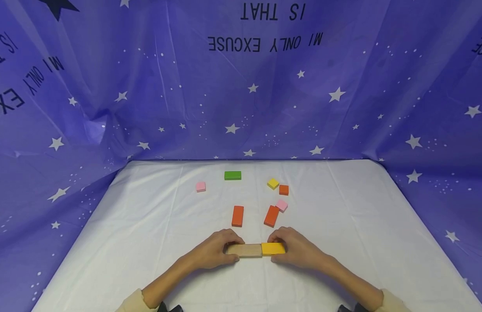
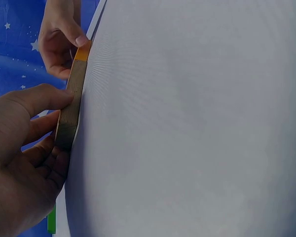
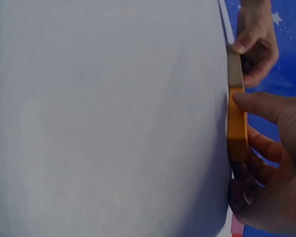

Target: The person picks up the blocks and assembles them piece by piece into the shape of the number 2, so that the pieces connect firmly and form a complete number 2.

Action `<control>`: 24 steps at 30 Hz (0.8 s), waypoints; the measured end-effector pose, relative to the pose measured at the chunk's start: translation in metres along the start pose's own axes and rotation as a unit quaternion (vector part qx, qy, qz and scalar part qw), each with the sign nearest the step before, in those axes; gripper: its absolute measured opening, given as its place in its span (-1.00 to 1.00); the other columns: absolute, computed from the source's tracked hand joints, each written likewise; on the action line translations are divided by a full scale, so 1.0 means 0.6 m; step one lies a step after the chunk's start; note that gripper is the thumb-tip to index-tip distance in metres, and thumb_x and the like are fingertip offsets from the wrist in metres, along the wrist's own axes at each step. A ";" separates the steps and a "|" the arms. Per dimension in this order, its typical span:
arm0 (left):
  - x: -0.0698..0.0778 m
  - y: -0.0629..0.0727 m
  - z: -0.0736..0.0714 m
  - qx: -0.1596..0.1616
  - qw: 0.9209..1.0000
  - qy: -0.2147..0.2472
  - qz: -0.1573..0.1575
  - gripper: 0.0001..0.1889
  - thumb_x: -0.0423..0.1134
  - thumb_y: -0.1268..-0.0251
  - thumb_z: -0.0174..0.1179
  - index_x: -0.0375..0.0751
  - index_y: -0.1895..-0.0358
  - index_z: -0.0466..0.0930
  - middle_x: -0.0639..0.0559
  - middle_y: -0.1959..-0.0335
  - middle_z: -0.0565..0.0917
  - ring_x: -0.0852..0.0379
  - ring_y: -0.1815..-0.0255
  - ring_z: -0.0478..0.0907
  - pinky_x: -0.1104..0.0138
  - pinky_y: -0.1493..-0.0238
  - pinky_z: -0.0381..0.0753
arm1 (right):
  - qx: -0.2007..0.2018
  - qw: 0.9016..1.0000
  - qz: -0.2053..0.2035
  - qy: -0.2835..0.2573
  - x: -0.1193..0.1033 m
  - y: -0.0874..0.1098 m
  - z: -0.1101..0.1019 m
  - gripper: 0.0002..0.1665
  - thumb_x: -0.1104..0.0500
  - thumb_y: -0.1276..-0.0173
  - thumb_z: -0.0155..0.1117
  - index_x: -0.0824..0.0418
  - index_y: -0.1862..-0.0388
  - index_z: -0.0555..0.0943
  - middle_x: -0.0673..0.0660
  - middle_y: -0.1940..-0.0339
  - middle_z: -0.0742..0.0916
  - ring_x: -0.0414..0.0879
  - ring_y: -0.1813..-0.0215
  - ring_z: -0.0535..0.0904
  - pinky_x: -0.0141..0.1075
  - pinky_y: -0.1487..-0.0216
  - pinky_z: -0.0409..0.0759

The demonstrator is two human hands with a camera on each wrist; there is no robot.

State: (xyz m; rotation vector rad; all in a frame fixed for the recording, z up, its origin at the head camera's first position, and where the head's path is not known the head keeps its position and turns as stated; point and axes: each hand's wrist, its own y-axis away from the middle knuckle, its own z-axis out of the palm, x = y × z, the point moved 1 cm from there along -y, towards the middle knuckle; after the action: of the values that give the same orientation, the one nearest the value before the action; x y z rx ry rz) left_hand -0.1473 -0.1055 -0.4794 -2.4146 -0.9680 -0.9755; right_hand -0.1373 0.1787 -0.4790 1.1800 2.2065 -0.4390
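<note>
A plain wooden block (image 1: 246, 250) and a yellow-orange block (image 1: 272, 248) lie end to end on the white tabletop, their short ends meeting. My left hand (image 1: 219, 249) holds the wooden block at its outer end, thumb on the near side and fingers on the far side. In the same way my right hand (image 1: 297, 250) grips the yellow-orange block from the right. The left wrist view shows the wooden block (image 2: 73, 94) between thumb and fingers; in the right wrist view the thumb presses the yellow-orange block (image 3: 238, 128) on its near side.
Two red blocks (image 1: 237, 216) (image 1: 271, 216) lie just beyond the hands, the right one by a pink cube (image 1: 281, 205). Farther back are a green block (image 1: 232, 175), another pink cube (image 1: 200, 186), a yellow cube (image 1: 273, 183) and a small red-orange block (image 1: 284, 190). A purple star-printed curtain (image 1: 210, 108) surrounds the table.
</note>
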 end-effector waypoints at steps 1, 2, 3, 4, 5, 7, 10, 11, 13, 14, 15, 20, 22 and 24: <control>0.000 0.000 0.000 0.000 1.000 0.001 0.000 -0.70 -0.32 -0.18 0.39 -0.12 0.00 0.68 0.23 0.13 0.63 0.31 0.13 0.48 0.36 0.01 0.50 | 0.003 1.000 -0.001 0.000 -0.003 -0.002 0.003 -0.65 0.10 -0.09 0.56 0.00 0.14 0.64 -0.23 0.25 0.61 -0.22 0.16 0.45 -0.28 0.10 0.49; 0.001 -0.001 0.000 0.000 1.000 0.002 0.001 -0.70 -0.32 -0.18 0.39 -0.12 0.00 0.68 0.23 0.13 0.63 0.31 0.13 0.48 0.36 0.02 0.50 | 0.008 1.000 -0.001 0.002 -0.005 -0.004 0.007 -0.65 0.11 -0.09 0.56 0.01 0.15 0.65 -0.22 0.25 0.61 -0.22 0.18 0.44 -0.29 0.12 0.48; 0.001 -0.001 0.000 0.000 1.000 0.002 0.002 -0.70 -0.32 -0.18 0.39 -0.12 0.00 0.68 0.22 0.13 0.63 0.31 0.14 0.48 0.36 0.02 0.51 | 0.012 1.000 -0.001 0.002 -0.008 -0.005 0.009 -0.65 0.11 -0.09 0.57 0.01 0.15 0.65 -0.21 0.25 0.61 -0.21 0.18 0.44 -0.30 0.14 0.47; 0.001 -0.001 0.000 0.000 1.000 0.002 0.003 -0.70 -0.32 -0.18 0.39 -0.12 0.00 0.68 0.22 0.13 0.63 0.31 0.14 0.48 0.36 0.02 0.51 | 0.016 1.000 0.003 0.002 -0.011 -0.006 0.012 -0.66 0.11 -0.09 0.57 0.00 0.16 0.64 -0.20 0.26 0.61 -0.22 0.19 0.44 -0.30 0.16 0.45; 0.000 -0.001 0.000 0.000 1.000 0.002 0.004 -0.70 -0.32 -0.18 0.39 -0.13 0.00 0.68 0.22 0.13 0.63 0.31 0.14 0.48 0.36 0.02 0.51 | 0.021 1.000 0.004 0.001 -0.013 -0.007 0.014 -0.66 0.12 -0.09 0.57 0.00 0.17 0.64 -0.20 0.26 0.61 -0.21 0.20 0.43 -0.29 0.16 0.44; 0.000 -0.001 0.000 0.001 1.000 0.001 0.006 -0.70 -0.33 -0.18 0.39 -0.13 0.00 0.68 0.22 0.13 0.64 0.31 0.13 0.48 0.36 0.02 0.51 | 0.029 1.000 0.009 -0.001 -0.017 -0.009 0.018 -0.67 0.13 -0.09 0.57 0.01 0.18 0.64 -0.18 0.26 0.61 -0.20 0.20 0.44 -0.26 0.15 0.42; -0.001 -0.002 0.000 0.001 1.000 0.003 0.007 -0.70 -0.33 -0.17 0.39 -0.13 0.00 0.68 0.22 0.13 0.64 0.30 0.13 0.48 0.36 0.02 0.51 | 0.036 0.999 0.021 -0.004 -0.021 -0.010 0.023 -0.67 0.15 -0.10 0.57 0.00 0.19 0.63 -0.18 0.26 0.60 -0.19 0.17 0.43 -0.19 0.11 0.39; -0.001 -0.002 0.000 0.001 1.000 0.002 0.007 -0.69 -0.33 -0.17 0.39 -0.13 0.00 0.68 0.22 0.12 0.64 0.30 0.13 0.48 0.36 0.02 0.50 | 0.039 0.999 0.022 -0.004 -0.021 -0.010 0.024 -0.68 0.16 -0.10 0.57 0.00 0.20 0.63 -0.18 0.26 0.60 -0.19 0.17 0.44 -0.17 0.09 0.39; -0.002 -0.002 0.000 0.001 1.000 0.002 0.007 -0.69 -0.33 -0.17 0.39 -0.13 0.00 0.68 0.22 0.12 0.64 0.30 0.12 0.49 0.36 0.01 0.51 | 0.040 0.999 0.027 -0.004 -0.022 -0.009 0.025 -0.67 0.16 -0.10 0.56 -0.01 0.20 0.62 -0.20 0.25 0.60 -0.19 0.15 0.44 -0.14 0.07 0.38; -0.002 -0.002 0.000 0.000 1.000 0.002 0.006 -0.69 -0.33 -0.17 0.39 -0.13 0.00 0.68 0.22 0.12 0.64 0.30 0.12 0.49 0.36 0.01 0.51 | 0.041 0.999 0.029 -0.003 -0.022 -0.010 0.026 -0.67 0.16 -0.10 0.56 -0.02 0.20 0.62 -0.20 0.24 0.60 -0.19 0.15 0.44 -0.13 0.06 0.38; -0.002 -0.002 0.000 0.000 1.000 0.002 0.006 -0.69 -0.33 -0.17 0.39 -0.13 -0.01 0.68 0.22 0.12 0.64 0.30 0.12 0.49 0.35 0.01 0.51 | 0.042 0.999 0.030 -0.002 -0.022 -0.010 0.027 -0.67 0.16 -0.10 0.57 -0.02 0.20 0.62 -0.21 0.24 0.60 -0.19 0.15 0.44 -0.13 0.06 0.38; -0.003 -0.002 0.000 0.000 1.000 0.002 0.004 -0.69 -0.32 -0.18 0.39 -0.11 -0.01 0.68 0.23 0.13 0.63 0.30 0.12 0.48 0.35 0.01 0.51 | 0.047 0.998 0.030 -0.007 -0.025 -0.012 0.030 -0.68 0.13 -0.10 0.57 0.00 0.20 0.62 -0.20 0.24 0.60 -0.17 0.16 0.44 -0.12 0.08 0.36; -0.004 -0.001 0.000 0.000 1.000 0.002 0.006 -0.69 -0.32 -0.18 0.39 -0.12 -0.01 0.68 0.23 0.13 0.63 0.29 0.12 0.48 0.36 0.01 0.51 | 0.045 0.998 0.034 -0.010 -0.026 -0.013 0.032 -0.68 0.12 -0.11 0.57 0.00 0.20 0.62 -0.19 0.24 0.60 -0.16 0.15 0.44 -0.15 0.10 0.34; -0.005 -0.001 0.001 0.000 1.000 0.003 0.007 -0.69 -0.32 -0.18 0.39 -0.12 -0.01 0.68 0.22 0.13 0.62 0.29 0.12 0.48 0.36 0.01 0.51 | 0.045 0.998 0.034 -0.010 -0.027 -0.013 0.035 -0.68 0.10 -0.11 0.57 0.00 0.20 0.62 -0.18 0.23 0.61 -0.16 0.15 0.44 -0.16 0.11 0.34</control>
State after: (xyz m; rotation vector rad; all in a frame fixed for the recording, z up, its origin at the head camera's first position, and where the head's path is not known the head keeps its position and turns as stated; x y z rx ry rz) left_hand -0.1492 -0.1061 -0.4818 -2.4133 -0.9486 -0.9775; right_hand -0.1298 0.1526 -0.4845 1.2877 2.1422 -0.5237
